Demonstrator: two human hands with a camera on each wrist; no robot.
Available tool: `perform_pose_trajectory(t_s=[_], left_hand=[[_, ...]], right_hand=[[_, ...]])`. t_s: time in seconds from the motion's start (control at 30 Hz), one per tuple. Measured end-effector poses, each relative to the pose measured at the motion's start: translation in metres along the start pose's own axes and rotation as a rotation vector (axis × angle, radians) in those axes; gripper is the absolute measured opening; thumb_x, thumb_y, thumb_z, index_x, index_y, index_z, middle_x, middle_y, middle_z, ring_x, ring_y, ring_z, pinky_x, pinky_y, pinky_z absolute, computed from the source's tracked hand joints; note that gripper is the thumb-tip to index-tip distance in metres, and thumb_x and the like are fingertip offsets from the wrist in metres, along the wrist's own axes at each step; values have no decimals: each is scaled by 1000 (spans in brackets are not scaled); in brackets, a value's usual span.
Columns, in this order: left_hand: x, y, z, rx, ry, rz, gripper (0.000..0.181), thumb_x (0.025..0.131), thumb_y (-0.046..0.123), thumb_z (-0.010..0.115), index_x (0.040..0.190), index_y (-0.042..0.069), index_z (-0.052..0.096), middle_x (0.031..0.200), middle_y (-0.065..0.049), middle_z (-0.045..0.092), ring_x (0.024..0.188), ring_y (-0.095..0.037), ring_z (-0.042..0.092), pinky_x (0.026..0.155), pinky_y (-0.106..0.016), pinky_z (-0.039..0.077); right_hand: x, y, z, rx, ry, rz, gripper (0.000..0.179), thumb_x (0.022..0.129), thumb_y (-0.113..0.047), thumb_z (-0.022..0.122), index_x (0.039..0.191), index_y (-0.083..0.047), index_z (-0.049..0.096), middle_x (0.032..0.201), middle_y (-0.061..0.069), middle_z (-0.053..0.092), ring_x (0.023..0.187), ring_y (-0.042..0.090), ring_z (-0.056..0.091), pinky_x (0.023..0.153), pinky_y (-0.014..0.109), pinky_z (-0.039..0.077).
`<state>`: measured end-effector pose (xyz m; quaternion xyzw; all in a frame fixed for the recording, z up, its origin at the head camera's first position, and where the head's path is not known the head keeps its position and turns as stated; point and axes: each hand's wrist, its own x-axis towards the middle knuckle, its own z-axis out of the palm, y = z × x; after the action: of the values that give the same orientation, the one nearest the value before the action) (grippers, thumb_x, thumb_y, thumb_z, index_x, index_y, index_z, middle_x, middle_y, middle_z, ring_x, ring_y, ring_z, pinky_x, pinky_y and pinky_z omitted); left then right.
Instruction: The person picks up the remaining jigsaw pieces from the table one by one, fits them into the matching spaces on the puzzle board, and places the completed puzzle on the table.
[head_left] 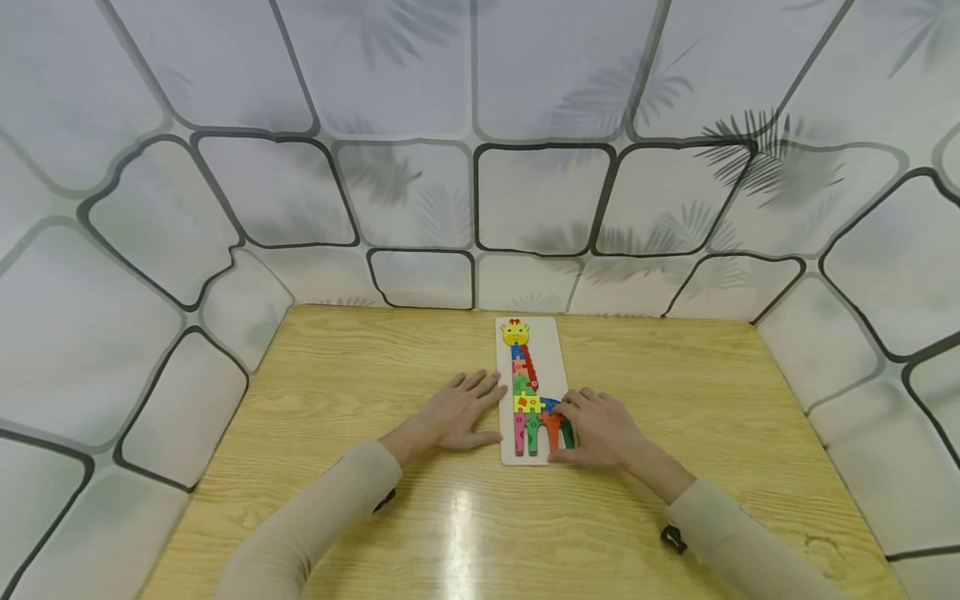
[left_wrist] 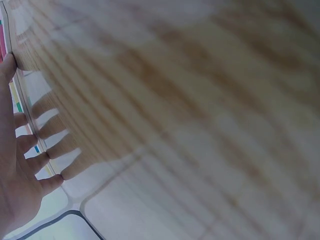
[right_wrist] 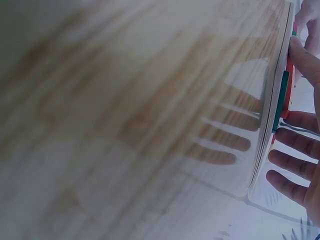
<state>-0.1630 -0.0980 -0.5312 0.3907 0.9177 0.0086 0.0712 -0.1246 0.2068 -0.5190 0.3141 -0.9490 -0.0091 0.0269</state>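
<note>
A giraffe jigsaw puzzle lies on a pale board (head_left: 552,354), with a yellow head (head_left: 515,334) at its far end. Colored neck pieces run down from the head to a yellow body piece (head_left: 527,404), a blue piece (head_left: 550,405) and several legs. My left hand (head_left: 467,414) rests flat, fingers spread, its fingertips and thumb touching the board's left edge. Between thumb and index finger my right hand (head_left: 602,429) pinches the orange leg piece (head_left: 551,427) lengthwise. Beside it is a dark green leg (right_wrist: 281,97), partly hidden by that hand in the head view.
The board lies on a glossy wood-grain table (head_left: 360,367). Pale curtains (head_left: 416,196) with a stone and leaf pattern close off the back and both sides. Both forearms reach in from the near edge, each with a dark wrist strap.
</note>
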Motion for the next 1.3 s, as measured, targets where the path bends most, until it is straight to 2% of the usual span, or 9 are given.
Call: perform_pose_trajectory(t_s=[0.8, 1.3], left_hand=[[0, 0, -3, 6, -25, -4, 88, 102, 74, 40, 170, 18, 24, 178, -10, 20, 165, -34, 24, 133, -55, 26], [0, 0, -2, -11, -3, 6, 88, 103, 73, 40, 169, 18, 26, 177, -11, 22, 164, -36, 26, 132, -58, 28]], right_hand=[[3, 1, 1, 6, -32, 3, 85, 78, -86, 68, 126, -17, 74, 122, 4, 69, 104, 21, 62, 83, 39, 61], [2, 0, 1, 8, -22, 4, 83, 78, -86, 69, 125, -18, 75, 120, 3, 68, 103, 21, 62, 80, 38, 60]])
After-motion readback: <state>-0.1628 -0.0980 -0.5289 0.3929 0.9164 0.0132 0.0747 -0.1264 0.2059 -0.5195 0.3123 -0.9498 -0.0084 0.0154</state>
